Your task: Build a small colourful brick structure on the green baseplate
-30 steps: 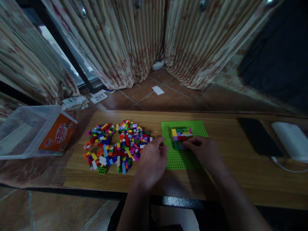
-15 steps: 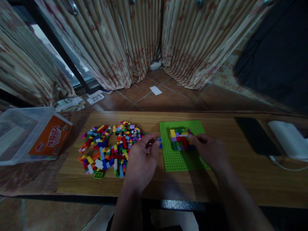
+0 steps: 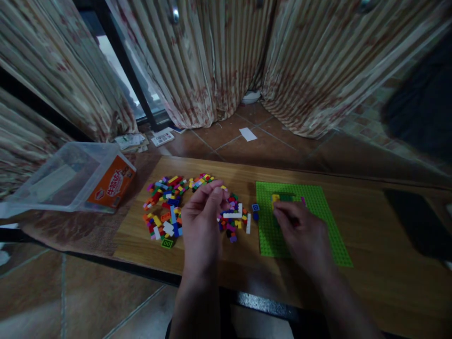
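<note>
My left hand [image 3: 203,221] is raised over the loose bricks, thumb and fingertips pinched together. A small yellow brick [image 3: 223,188] shows at those fingertips. Over the green baseplate [image 3: 310,245], my right hand [image 3: 305,230] is closed, with its fingertips at the left part of a small brick build [image 3: 275,198]. Whatever lies between these fingers is hidden, and the hand covers most of the build. Its yellow corner, a green back edge and a purple brick [image 3: 302,201] at the right still show. Two blue pieces [image 3: 255,207] lie just left of the baseplate.
Many loose coloured bricks [image 3: 165,216] spread over the left of the wooden table [image 3: 226,268]. A clear plastic bin [image 3: 70,176] with an orange label stands beyond its left end. At the right lies a dark flat phone-like object [image 3: 416,221]. Patterned curtains [image 3: 197,61] hang behind.
The view has swung left, so the table sits further right. My left hand has risen from beside the blue pieces to over the bricks. My right fingers have shifted from the build's right side to its left.
</note>
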Tool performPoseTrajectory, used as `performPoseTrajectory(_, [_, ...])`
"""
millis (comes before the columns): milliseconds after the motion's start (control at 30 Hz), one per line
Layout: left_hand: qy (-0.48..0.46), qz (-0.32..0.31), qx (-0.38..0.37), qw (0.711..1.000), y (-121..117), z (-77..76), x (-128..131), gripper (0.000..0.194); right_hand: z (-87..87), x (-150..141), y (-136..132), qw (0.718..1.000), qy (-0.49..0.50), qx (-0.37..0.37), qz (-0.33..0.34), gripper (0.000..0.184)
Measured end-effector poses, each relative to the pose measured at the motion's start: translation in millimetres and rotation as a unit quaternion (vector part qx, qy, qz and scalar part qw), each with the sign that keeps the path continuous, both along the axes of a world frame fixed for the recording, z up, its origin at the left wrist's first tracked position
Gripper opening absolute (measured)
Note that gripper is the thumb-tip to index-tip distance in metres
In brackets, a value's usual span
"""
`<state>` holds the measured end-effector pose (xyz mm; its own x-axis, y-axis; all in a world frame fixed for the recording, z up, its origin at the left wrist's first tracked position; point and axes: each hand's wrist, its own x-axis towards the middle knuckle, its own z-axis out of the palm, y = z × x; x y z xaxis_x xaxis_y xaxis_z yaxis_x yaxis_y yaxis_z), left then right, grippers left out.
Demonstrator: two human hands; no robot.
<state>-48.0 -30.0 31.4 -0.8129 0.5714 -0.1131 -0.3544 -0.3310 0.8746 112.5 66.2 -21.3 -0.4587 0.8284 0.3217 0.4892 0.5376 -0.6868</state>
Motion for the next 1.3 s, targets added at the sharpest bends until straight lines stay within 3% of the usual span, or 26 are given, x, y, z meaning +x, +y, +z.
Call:
performPoseTrajectory(133, [-0.043,0.014,0.020,0.999,-1,0.9,-3,0.016,-7.4,-21,-14,0.997,-0.035,0.040,0.057,0.027])
performPoseTrajectory(400, [-0.067,0.034,0.054,0.996,-6,2.1,-11,0.010,-25.6,-34,-20,0.993,-0.102,0.040,0.043,0.033])
performPoseTrajectory(733, [-0.102,0.050,0.044,0.993,-12,4.9,-18,0.008,-18.9,-43,-34,0.994,-0.058,-0.003,0.097,0.028])
performPoseTrajectory(1300, [-0.093,0.032,0.037,0.994,-7,3.7,-15,0.013,-24.4,-55,-26,0.995,-0.027,-0.048,0.086,0.026])
